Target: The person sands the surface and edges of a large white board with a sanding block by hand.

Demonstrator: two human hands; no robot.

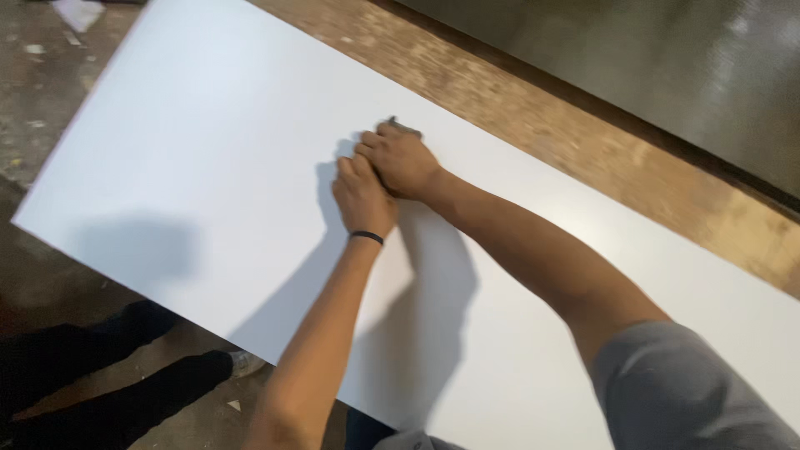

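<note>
No packages, labels, signs or screens in view. Nothing printed or boxed anywhere in the head view.
</note>
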